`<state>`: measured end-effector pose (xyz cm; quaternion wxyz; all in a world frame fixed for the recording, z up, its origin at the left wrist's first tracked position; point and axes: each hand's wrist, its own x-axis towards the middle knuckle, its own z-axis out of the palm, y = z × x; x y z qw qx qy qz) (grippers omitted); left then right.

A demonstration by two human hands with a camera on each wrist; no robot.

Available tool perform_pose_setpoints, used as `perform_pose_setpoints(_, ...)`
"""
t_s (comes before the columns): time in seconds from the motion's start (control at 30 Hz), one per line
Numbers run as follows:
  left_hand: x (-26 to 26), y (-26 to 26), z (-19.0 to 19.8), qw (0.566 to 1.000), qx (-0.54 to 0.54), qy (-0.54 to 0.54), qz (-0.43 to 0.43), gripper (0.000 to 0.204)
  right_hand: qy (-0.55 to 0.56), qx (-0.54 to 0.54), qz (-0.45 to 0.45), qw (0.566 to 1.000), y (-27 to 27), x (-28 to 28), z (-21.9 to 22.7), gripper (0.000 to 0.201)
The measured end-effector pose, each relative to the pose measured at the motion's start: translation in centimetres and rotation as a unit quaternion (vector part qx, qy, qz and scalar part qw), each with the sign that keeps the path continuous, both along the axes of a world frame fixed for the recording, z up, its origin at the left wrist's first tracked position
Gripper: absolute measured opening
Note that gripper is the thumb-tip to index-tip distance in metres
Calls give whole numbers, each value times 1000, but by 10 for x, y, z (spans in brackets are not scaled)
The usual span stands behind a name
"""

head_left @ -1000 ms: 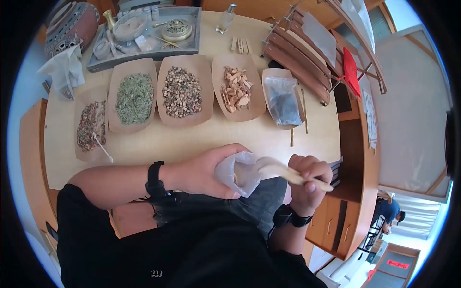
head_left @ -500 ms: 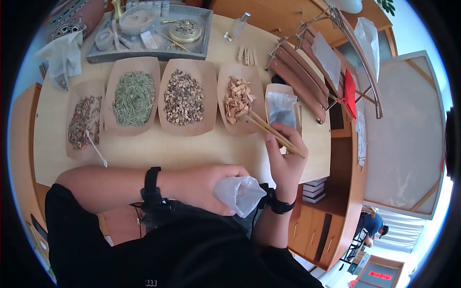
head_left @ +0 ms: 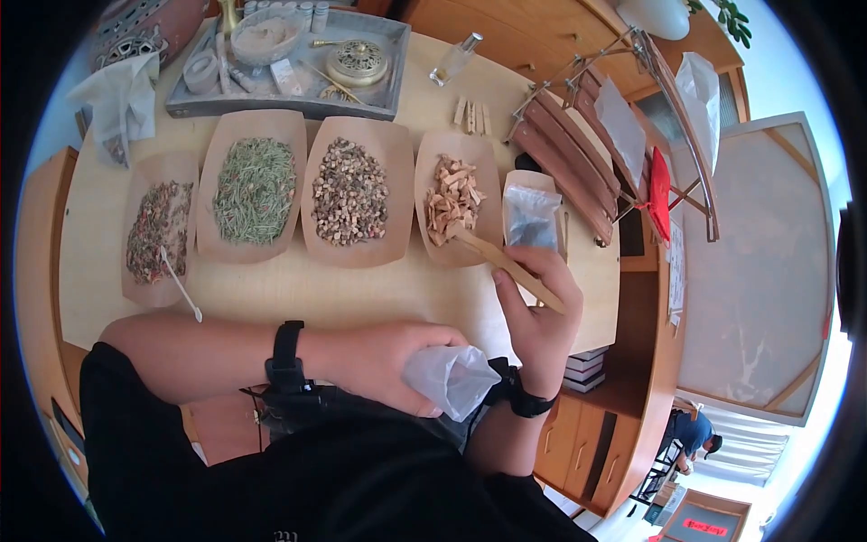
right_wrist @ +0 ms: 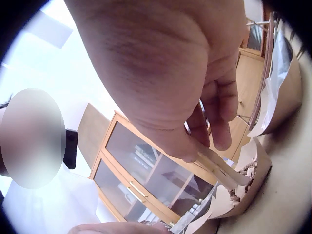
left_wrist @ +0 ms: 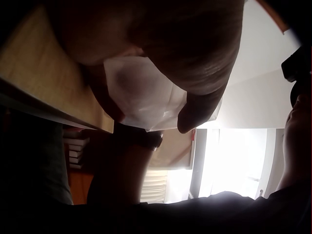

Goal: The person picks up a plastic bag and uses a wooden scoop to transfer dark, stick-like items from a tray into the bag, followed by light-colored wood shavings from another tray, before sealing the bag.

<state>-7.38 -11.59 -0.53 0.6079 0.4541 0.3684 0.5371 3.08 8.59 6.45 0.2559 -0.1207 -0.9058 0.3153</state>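
My left hand grips a small translucent white bag, its mouth facing right. In the left wrist view the fingers curl round the bag. My right hand pinches light wooden tongs between thumb and fingers. The tongs' tips reach the wood chips in a brown paper tray. The right wrist view shows both arms of the tongs close to the chips.
Paper trays hold dark mixed bits, green dried herb, chopped pieces and a plastic packet. A cotton swab lies across the leftmost tray. Behind stand a grey tray, a glass bottle and a wooden rack.
My right hand has moved the tongs from beside the bag's mouth up to the wood chips. The tongs look more closed than half a second ago. My left hand still holds the bag.
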Motion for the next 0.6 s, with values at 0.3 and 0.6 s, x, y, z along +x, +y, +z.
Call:
perform_pose_setpoints(0.3,0,0,4,1000,-1,12,3,68,-36,17,6,999,1,-17,6,23)
perform_pose_setpoints(0.6,1,-1,-1,999,21,21,20,66,-24,-101,-33,994,-2,-33,9,26)
